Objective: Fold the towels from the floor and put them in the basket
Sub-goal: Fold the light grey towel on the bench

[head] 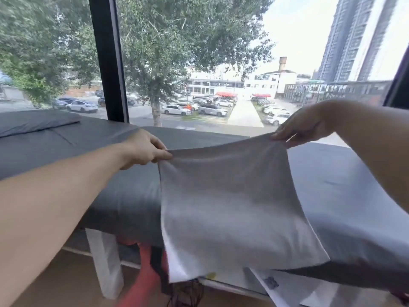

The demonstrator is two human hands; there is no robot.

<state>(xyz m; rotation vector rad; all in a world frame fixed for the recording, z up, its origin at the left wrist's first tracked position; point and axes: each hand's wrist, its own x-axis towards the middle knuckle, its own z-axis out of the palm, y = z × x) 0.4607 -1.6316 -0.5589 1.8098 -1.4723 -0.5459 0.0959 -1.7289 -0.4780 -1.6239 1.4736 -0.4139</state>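
- Both forearms reach in from the near corners of the view, and between them hangs a pale grey towel [232, 207], spread flat in the air above the edge of a bed.
- Its top edge runs almost level from left to right, a little higher on the right; the cloth drops from that edge toward the person and the floor, lower corners free.
- At the top-left corner the left hand [143, 149] pinches the cloth between thumb and curled fingers.
- At the top-right corner the right hand [303, 122] grips with fingers bent over the edge; its thumb is hidden behind the cloth.
- Neither hand looks clearly nearer the towel's middle. The next fold probably turns on that level top edge: bring one held corner across to the other, or lay the cloth forward onto the bed.
- Behind and beneath the towel lies the dark grey bed cover [110, 151], with a pillow [37, 122] at far left.
- Under the bed frame show something red [143, 282] and a white printed cloth [287, 286], blurred.
- No basket is in view.
- A large window [199, 63] beyond shows trees and parked cars.
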